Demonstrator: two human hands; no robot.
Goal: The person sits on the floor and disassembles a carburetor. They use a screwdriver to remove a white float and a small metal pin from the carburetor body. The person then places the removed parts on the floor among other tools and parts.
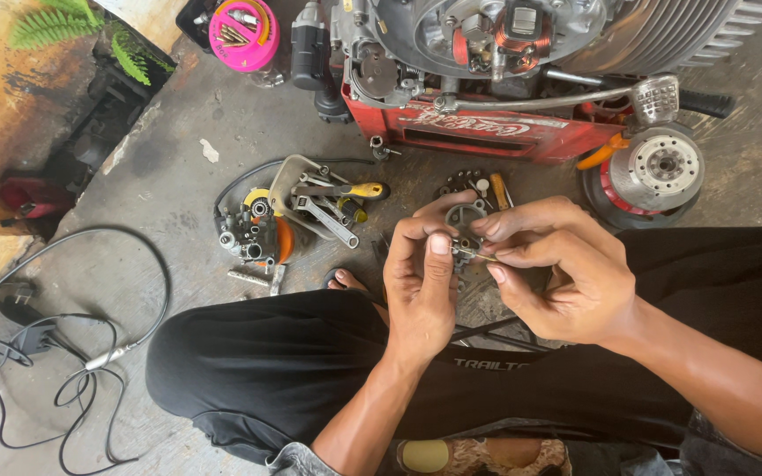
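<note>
My left hand [418, 286] and my right hand [557, 269] meet above my knees and pinch a small grey metal engine part [466, 231] between their fingertips. The left thumb presses on its near side. My right fingers hold a thin metal piece against it; most of the part is hidden by the fingers.
An engine [487, 40] sits on a red crate [487, 132] ahead. A tray of wrenches and a yellow-handled screwdriver [328, 198], a carburettor [249, 234], a round flywheel [659, 167], a pink lid with screws [242, 33] and black cables [72, 353] lie on the concrete floor.
</note>
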